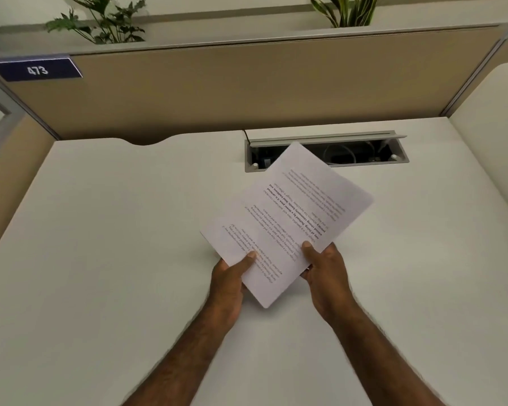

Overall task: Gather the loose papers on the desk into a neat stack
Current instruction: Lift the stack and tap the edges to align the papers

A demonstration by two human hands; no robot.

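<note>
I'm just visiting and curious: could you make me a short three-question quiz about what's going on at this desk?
1. True or false: the papers lie flat on the desk.
2. Which hands grip the papers? A) left only B) right only C) both
3. Fill in: the sign on the partition reads ___.

Key:
1. False; they are held above it, tilted.
2. C; the left hand and the right hand each pinch the near edge, thumbs on top.
3. 473
</note>
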